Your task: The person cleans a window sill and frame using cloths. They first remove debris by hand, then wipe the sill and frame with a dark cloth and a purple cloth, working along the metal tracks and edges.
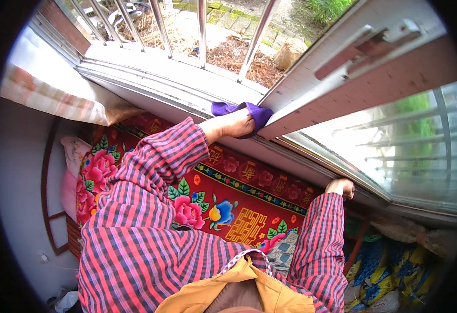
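Note:
My left hand [238, 124] holds a purple cloth [260, 115] against the lower corner of the sliding window's frame [330, 92], where it meets the track. The cloth covers most of the fingers, and one end of it lies on the white window sill [146, 78]. Further right, my right hand [340, 187] is curled over the inner edge of the sill, below the glass pane [400, 144]; its fingertips are mostly hidden. Both sleeves are red and dark checked fabric.
Metal bars [201, 35] stand outside the opening. A checked curtain [56, 94] hangs at left. Below me lies a red floral bedspread [248, 195], with a pink pillow [72, 176] by the headboard. Blue and yellow sacks [384, 274] sit at lower right. A latch [369, 51] is on the frame.

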Tool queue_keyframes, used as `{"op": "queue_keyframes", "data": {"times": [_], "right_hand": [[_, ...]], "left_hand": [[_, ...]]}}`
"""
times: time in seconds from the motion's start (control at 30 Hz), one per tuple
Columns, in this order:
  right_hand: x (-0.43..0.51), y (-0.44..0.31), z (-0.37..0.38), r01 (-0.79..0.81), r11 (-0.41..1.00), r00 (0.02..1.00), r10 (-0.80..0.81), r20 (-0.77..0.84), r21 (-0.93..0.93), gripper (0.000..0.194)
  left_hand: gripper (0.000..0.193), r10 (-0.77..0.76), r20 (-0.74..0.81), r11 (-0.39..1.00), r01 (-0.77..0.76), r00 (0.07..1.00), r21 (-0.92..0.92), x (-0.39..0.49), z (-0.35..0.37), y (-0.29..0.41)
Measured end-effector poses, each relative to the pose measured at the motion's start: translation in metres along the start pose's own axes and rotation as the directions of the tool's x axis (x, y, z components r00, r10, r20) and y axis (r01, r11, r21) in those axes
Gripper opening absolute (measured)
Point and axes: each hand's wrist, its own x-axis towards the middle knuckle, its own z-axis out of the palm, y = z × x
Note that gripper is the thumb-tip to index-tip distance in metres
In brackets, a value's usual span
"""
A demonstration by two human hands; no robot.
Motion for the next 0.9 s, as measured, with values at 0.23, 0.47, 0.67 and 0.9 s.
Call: {"op": "queue_keyframes", "data": {"times": [0.23, 0.47, 0.67, 0.9], "right_hand": [[0.027, -0.022, 0.004, 0.058, -0.802, 0.635, 0.489, 0.598, 0.595, 0.025], [0.017, -0.022, -0.009, 0.125, -0.798, 0.490, 0.567, 0.662, 0.590, 0.021], [0.028, -0.027, -0.010, 0.151, -0.804, 0.476, 0.569, 0.671, 0.575, 0.021], [0.028, -0.025, -0.007, 0.158, -0.789, 0.499, 0.583, 0.641, 0.594, 0.023]], "left_hand": [[0.031, 0.066, -0.292, 0.969, 0.008, 0.954, 0.246, 0.000, 0.016, -0.006], [0.012, -0.101, 0.131, 0.809, 0.158, 0.986, -0.565, -0.002, 0.019, -0.001], [0.015, -0.259, 0.171, 0.648, 0.302, 0.951, -0.699, -0.033, -0.024, -0.027], [0.044, -0.541, 0.052, 0.067, 0.105, 0.840, -0.992, -0.057, -0.032, -0.043]]}}
